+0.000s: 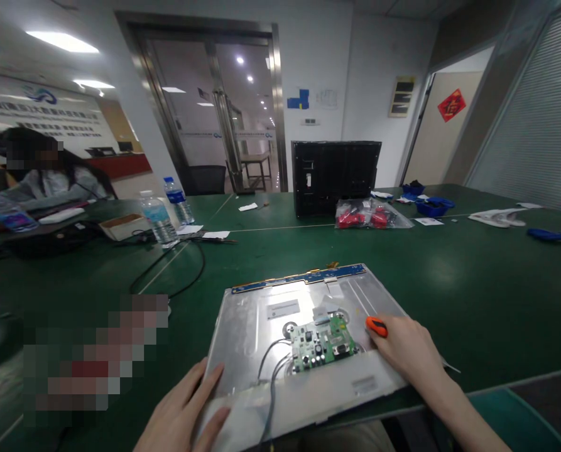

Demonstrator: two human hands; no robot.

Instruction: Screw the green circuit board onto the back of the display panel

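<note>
A flat metal-backed display panel (242, 320) lies in front of me, overhanging the near table edge. On its back sit a green circuit board (325, 342) with dark cables and a narrow blue circuit strip (303, 277) along the far edge. My left hand (183, 408) grips the panel's near left corner, thumb and index finger on the metal, other fingers along the edge. My right hand (409, 351) rests at the panel's right side, closed around an orange-and-black screwdriver (377, 326). Most of the screwdriver is hidden in the palm.
A black monitor housing (337, 176) stands farther back, with a clear bag of red items (369, 215) before it. Two water bottles (159, 220), a small box (124, 226) and a black cable (202, 270) are at left. Another person (54, 169) sits far left. Blue items (433, 205) lie far right.
</note>
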